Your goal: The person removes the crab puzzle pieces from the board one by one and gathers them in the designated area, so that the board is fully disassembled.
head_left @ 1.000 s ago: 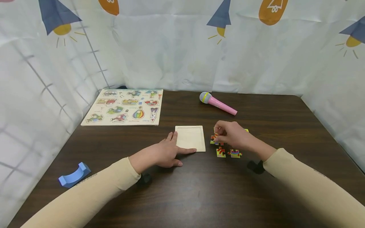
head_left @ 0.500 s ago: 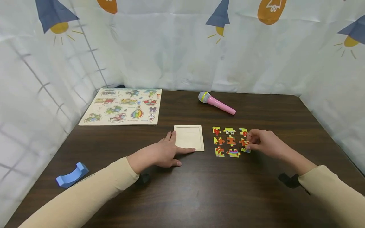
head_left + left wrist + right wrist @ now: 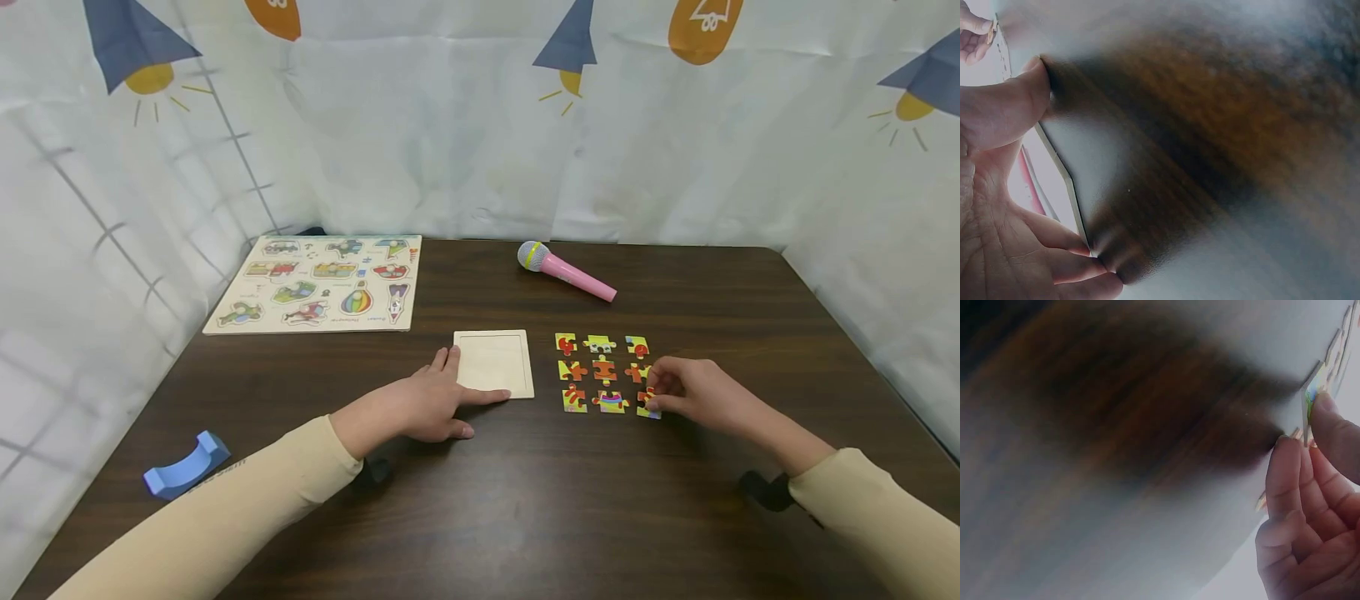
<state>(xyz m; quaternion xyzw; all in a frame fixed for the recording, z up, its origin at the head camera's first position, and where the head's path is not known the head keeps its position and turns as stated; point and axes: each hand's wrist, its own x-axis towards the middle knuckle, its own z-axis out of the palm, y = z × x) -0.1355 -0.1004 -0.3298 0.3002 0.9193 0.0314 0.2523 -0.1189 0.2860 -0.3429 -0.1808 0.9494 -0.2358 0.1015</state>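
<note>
My left hand (image 3: 431, 402) lies with fingers spread against a small square wooden puzzle tray (image 3: 495, 364), touching its left and near edges. To the tray's right, jigsaw pieces lie in three spaced rows on the dark table, among them a rainbow-patterned piece (image 3: 611, 402) and an orange centre piece (image 3: 604, 370). My right hand (image 3: 701, 396) pinches the near-right jigsaw piece (image 3: 647, 408) between thumb and fingertips; the fingers hide part of it. In the right wrist view the thumb lies on that jigsaw piece (image 3: 1312, 387).
Behind the tray lies a pink toy microphone (image 3: 567, 272). A vehicle-picture puzzle board (image 3: 315, 283) occupies the back left. A blue arched block (image 3: 187, 467) sits beside the left forearm. A printed curtain (image 3: 450, 125) hangs around the table (image 3: 510, 517).
The right hand has moved from the left column of pieces to the right column, then slightly nearer, bringing the corner piece into the near row. My left hand stays on the tray.
</note>
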